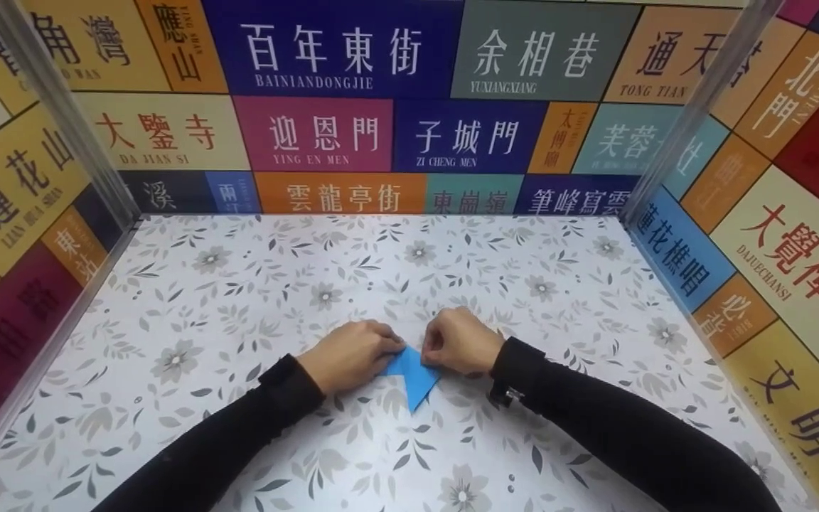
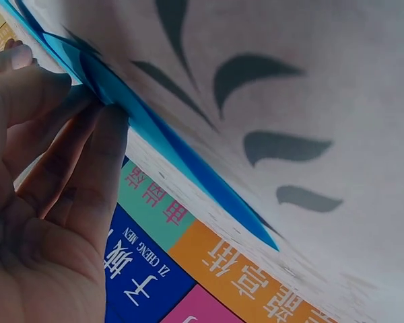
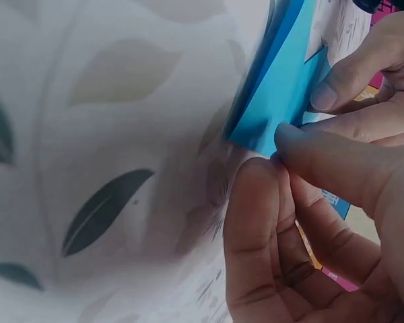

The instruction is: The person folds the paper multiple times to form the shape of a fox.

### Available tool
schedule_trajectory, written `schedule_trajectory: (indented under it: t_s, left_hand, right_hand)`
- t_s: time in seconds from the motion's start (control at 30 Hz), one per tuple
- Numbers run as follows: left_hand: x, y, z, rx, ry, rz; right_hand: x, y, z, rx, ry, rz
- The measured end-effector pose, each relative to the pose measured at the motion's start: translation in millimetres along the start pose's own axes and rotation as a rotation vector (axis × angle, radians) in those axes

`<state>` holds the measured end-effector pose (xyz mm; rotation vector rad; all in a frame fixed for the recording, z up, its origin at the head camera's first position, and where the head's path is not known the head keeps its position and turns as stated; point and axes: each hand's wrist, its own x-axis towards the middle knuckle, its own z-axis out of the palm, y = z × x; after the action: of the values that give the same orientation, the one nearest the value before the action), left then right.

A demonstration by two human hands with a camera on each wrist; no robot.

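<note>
A folded piece of blue paper [image 1: 418, 382] lies between the two hands, low over the patterned table, one pointed corner toward the person. My left hand [image 1: 352, 354] holds its left part, thumb on top and fingertips at the far edge. At the right edge, my right hand [image 1: 463, 341] pinches the paper between thumb and forefinger. Layered folds of the blue paper [image 2: 182, 158] show edge-on in the left wrist view, with the left hand [image 2: 60, 168] beside them. In the right wrist view, the right thumb and forefinger meet at a corner of the paper [image 3: 273, 101].
A white tabletop [image 1: 253, 419] printed with grey flowers and leaves spreads around the hands. Coloured panels with Chinese lettering form a back wall [image 1: 310, 135] and side walls. Clear corner posts [image 1: 694, 107] stand at the table's back corners. Both forearms wear black sleeves [image 1: 594, 405].
</note>
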<state>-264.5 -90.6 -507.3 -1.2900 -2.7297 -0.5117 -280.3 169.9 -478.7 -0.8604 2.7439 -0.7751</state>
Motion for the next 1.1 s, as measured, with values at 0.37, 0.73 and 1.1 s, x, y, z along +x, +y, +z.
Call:
schedule_trajectory:
  t_s: [0.37,0.73,1.1]
  left_hand:
    - [3.2,-4.4,-0.5,-0.036,0.018,0.040]
    - [-3.0,-5.2,4.7,-0.060,-0.010,0.012]
    - [-7.1,0.9,-1.4,-0.061,-0.017,-0.067]
  right_hand:
    - [14.6,1.2,6.6,0.008,0.043,-0.004]
    - [15.0,3.6,16.4,0.060,0.058,0.000]
    - [17.3,3.5,19.4,0.064,0.063,-0.006]
